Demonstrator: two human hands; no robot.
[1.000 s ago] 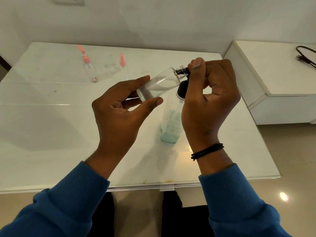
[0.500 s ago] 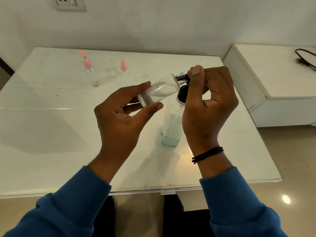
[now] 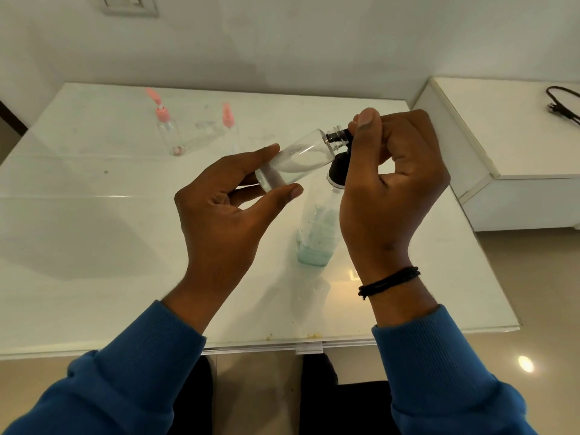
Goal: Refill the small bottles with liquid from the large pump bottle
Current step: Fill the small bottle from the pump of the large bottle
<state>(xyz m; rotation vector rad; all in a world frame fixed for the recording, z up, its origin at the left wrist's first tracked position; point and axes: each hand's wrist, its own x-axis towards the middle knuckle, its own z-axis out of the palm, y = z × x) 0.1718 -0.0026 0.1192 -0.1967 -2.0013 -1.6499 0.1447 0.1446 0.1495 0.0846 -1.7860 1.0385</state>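
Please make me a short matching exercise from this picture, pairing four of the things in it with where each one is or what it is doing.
Things:
1. small clear bottle
2. large pump bottle
3. pink-capped bottle
4. black cable

Places or states:
A. standing on the table behind the right hand
B. lying on the white side unit
C. held tilted in the left hand, with the right hand at its neck
D. standing at the far side of the table

Pairs: 1-C, 2-A, 3-D, 4-B

small bottle (image 3: 295,160) above table (image 3: 94,246) — pump bottle (image 3: 317,233) behind
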